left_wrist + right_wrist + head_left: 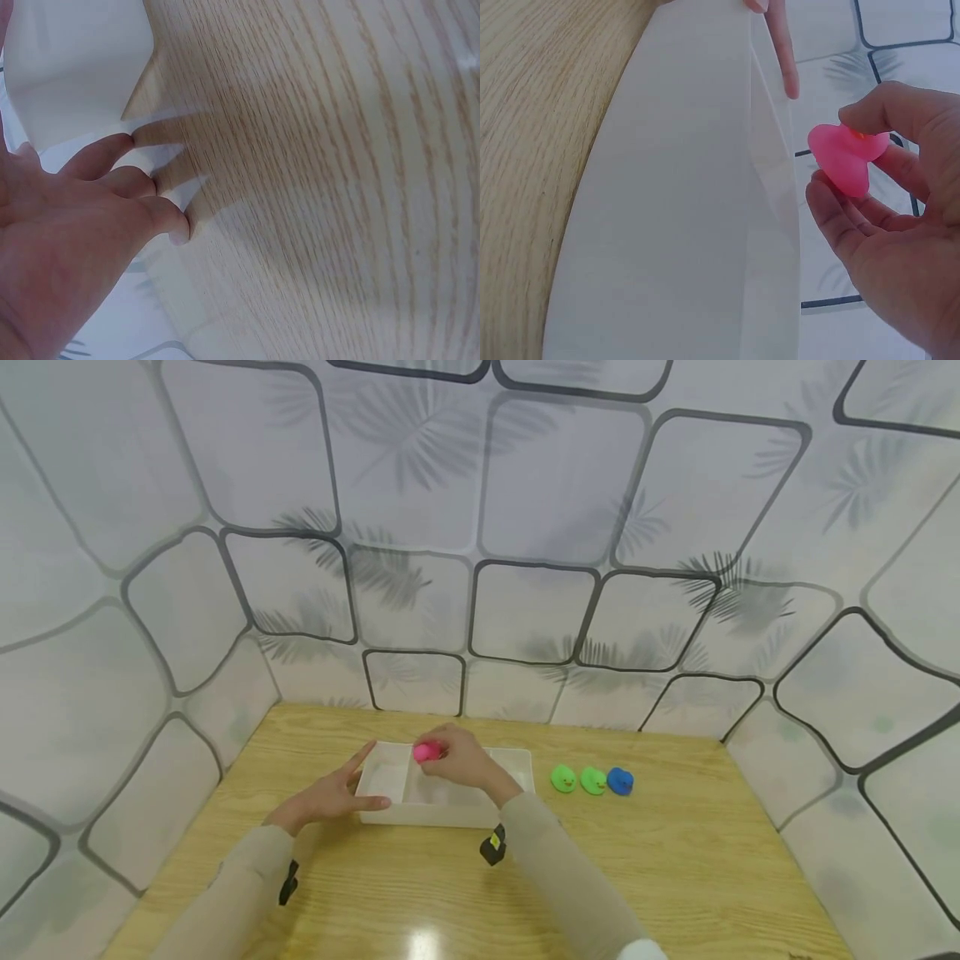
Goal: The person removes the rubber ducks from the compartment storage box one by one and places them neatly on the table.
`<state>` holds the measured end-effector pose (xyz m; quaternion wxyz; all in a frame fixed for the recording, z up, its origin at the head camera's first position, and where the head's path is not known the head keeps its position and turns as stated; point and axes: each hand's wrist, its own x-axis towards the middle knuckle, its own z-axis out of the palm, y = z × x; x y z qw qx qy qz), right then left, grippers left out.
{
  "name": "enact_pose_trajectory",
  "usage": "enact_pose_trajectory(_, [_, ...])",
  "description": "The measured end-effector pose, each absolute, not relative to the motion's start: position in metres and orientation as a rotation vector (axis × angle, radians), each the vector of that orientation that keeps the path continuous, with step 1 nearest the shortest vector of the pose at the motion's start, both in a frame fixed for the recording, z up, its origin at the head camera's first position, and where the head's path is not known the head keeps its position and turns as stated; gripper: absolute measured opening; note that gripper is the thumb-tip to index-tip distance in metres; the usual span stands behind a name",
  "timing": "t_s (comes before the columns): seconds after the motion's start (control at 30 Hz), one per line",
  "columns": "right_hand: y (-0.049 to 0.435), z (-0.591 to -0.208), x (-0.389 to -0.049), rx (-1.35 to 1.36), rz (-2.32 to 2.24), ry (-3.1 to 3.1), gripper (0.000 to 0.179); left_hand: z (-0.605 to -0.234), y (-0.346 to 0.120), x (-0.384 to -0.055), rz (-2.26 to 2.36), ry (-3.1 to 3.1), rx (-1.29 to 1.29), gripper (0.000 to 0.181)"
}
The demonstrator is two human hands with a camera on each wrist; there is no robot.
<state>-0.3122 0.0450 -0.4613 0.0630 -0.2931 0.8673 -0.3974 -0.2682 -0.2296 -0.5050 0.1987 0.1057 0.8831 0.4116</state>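
A pink rubber duck [427,752] is pinched between the thumb and fingers of my right hand [461,757]. In the right wrist view the duck [844,157] shows above the rim of a white divided box [667,180]. The head view has this box [442,814] on the table, with a divider near its left end and the right hand over it. My left hand [330,795] rests at the left end, thumb along the front rim and index finger toward the back corner. In the left wrist view, its other fingers [161,214] reach down to the tabletop.
Two green rubber ducks [563,779] and a blue rubber duck [620,781] stand in a row right of the box. Patterned walls [525,618] enclose the wooden table [675,860] at the back and sides.
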Motion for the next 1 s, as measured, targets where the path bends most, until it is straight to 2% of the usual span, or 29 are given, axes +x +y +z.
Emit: enact_pose_trajectory(1.0, [0.084, -0.462, -0.312, -0.758, -1.444, 2.603, 0.037, -0.502, -0.229, -0.266, 1.151, 2.464, 0.331, 0.124])
